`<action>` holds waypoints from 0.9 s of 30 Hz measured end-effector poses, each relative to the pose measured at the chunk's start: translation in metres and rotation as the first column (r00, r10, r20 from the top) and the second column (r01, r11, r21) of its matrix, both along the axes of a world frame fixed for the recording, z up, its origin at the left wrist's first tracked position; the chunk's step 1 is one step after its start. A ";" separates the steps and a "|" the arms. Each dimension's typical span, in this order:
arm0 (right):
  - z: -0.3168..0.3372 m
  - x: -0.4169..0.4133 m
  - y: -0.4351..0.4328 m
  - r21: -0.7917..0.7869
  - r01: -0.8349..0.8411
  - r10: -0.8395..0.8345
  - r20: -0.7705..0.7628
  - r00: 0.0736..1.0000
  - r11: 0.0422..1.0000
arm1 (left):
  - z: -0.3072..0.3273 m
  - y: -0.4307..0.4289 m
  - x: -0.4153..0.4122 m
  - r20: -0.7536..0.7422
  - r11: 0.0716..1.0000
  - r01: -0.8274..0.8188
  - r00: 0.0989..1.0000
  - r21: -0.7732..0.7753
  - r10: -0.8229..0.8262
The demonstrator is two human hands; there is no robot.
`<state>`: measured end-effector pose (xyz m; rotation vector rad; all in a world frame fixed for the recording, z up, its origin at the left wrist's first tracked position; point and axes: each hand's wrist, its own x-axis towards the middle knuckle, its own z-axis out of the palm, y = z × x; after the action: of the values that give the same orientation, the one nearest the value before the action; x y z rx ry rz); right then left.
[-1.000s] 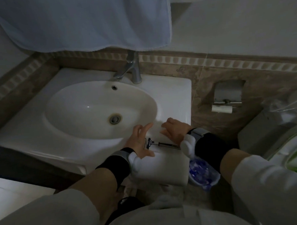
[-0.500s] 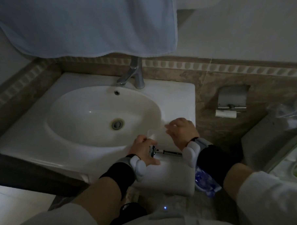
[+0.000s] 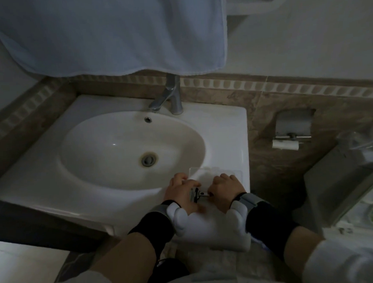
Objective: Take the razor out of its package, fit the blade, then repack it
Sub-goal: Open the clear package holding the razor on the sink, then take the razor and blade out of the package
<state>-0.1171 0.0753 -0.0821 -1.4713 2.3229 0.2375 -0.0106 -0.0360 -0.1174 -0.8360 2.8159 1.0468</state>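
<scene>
Razor handle [image 3: 205, 194] — mostly inside right hand [image 3: 225, 189].

no readable text, no label, brand, number or sign legible, dim view

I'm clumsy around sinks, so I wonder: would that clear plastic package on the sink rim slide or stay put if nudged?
The clear package looks thin, so probably light and bendy. It lies flat on the glossy sink rim beside the bowl, so a nudge would likely send it sliding, perhaps into it.
</scene>
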 end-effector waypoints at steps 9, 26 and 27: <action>0.009 -0.007 0.004 -0.103 0.259 -0.204 0.373 0.905 0.960 | 0.011 -0.002 0.001 0.067 0.999 0.046 0.997 0.006 -0.046; 0.020 -0.008 0.016 -0.375 0.511 -0.146 0.679 0.719 0.773 | 0.057 -0.003 0.005 -0.175 0.940 -0.018 0.981 0.342 0.082; 0.021 -0.009 0.017 -0.378 0.511 -0.137 0.685 0.715 0.772 | 0.057 -0.003 0.005 -0.183 0.937 -0.021 0.979 0.348 0.090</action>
<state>-0.1262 0.0922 -0.0616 -1.0349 2.0799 -0.9707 -0.0059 -0.0388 -0.0599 -0.8151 2.6412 1.6553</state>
